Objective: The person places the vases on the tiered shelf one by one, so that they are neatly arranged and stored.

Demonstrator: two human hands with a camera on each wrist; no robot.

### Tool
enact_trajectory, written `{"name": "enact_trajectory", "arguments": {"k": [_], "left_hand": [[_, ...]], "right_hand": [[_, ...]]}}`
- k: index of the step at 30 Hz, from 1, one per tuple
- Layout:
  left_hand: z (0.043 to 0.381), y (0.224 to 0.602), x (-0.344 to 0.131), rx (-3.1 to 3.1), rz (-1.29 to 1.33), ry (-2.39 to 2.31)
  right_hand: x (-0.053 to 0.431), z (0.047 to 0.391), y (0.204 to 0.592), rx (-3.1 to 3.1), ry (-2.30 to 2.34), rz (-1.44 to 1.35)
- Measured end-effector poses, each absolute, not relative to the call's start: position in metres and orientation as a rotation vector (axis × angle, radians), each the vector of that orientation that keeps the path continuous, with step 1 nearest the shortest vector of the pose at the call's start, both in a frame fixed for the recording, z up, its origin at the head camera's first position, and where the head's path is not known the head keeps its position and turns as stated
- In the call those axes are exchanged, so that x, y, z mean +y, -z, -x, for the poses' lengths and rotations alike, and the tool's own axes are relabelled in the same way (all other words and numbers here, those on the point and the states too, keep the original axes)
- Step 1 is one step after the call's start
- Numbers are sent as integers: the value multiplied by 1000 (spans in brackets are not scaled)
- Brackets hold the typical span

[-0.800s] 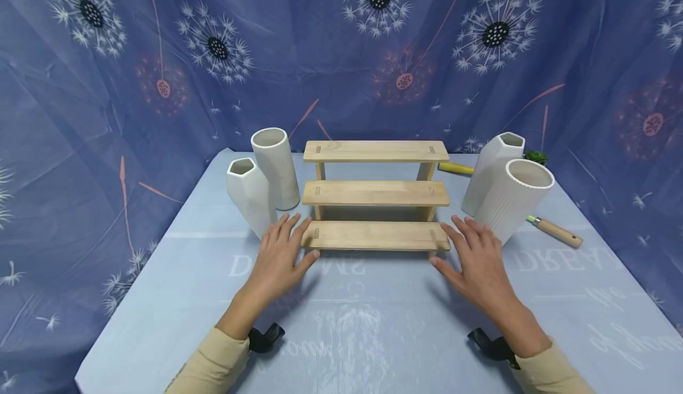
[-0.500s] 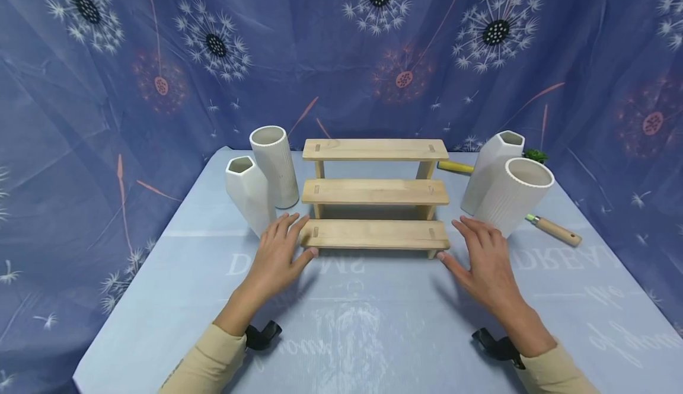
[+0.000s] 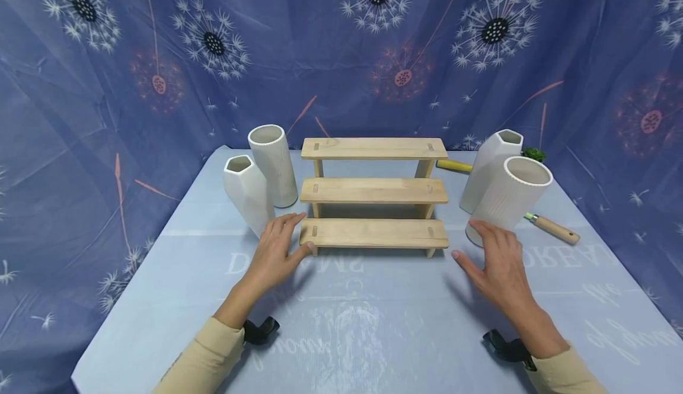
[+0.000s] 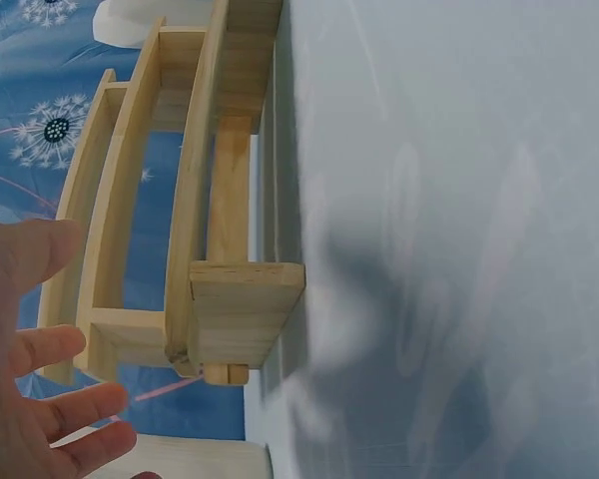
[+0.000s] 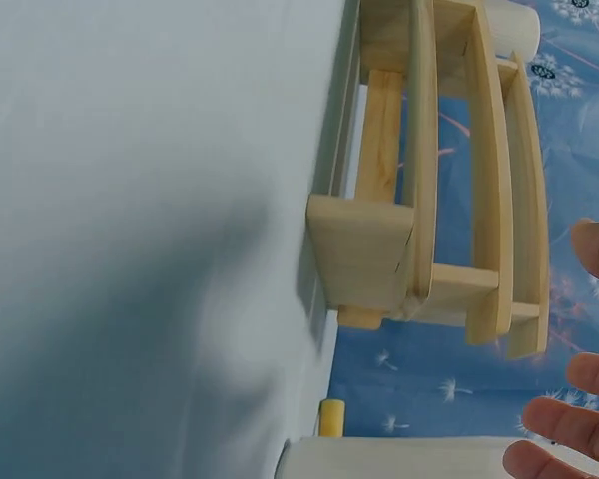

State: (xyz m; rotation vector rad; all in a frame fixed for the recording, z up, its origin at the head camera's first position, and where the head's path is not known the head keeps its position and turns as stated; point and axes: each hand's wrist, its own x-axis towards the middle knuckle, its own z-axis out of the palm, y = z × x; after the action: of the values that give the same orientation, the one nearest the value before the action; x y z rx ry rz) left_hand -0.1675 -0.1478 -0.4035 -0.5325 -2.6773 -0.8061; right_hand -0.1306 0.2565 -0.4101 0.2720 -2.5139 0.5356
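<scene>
A three-tier wooden stand (image 3: 373,233) stands upright on the cloth-covered table (image 3: 341,329). My left hand (image 3: 274,255), fingers spread, is at the left end of its lowest step, thumb near the front corner. In the left wrist view the fingers (image 4: 90,409) hold nothing. My right hand (image 3: 496,263) hovers right of the stand, apart from it, fingers extended and overlapping the base of a white ribbed vase (image 3: 504,201). The right wrist view shows those fingers (image 5: 569,424) with nothing between them. Just beyond my left hand leans a white faceted vase (image 3: 249,195) in view.
Another ribbed vase (image 3: 274,166) stands at the back left, and another faceted vase (image 3: 488,172) at the back right. A wooden-handled tool (image 3: 555,229) lies far right. Behind the stand are a yellow stick (image 3: 453,166) and a green plant tip (image 3: 534,154). A patterned curtain (image 3: 341,56) hangs behind.
My right hand has drawn away from the stand's right end, moving rightward and slightly back. The left hand has stayed by the left end. The stand and vases hold their places.
</scene>
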Motion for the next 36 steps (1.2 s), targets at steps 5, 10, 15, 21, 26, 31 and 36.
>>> {"name": "enact_trajectory", "arguments": {"k": [5, 10, 15, 21, 26, 31, 36], "left_hand": [[170, 406, -149, -2682, 515, 872], [172, 407, -150, -2679, 503, 947], [174, 411, -152, -2686, 510, 999], [179, 414, -156, -2723, 492, 1097], [181, 413, -157, -2739, 496, 1181], [184, 416, -158, -2751, 500, 1205], [187, 418, -158, -2759, 478, 1259]], "right_hand": [[263, 130, 412, -2467, -573, -271], [267, 127, 412, -2463, -608, -239], [272, 126, 415, -2454, -640, -234], [278, 125, 417, -2480, -661, -189], [283, 124, 415, -2520, -680, -126], [288, 124, 417, -2547, -687, -76], [290, 125, 416, -2552, -680, -33]]}}
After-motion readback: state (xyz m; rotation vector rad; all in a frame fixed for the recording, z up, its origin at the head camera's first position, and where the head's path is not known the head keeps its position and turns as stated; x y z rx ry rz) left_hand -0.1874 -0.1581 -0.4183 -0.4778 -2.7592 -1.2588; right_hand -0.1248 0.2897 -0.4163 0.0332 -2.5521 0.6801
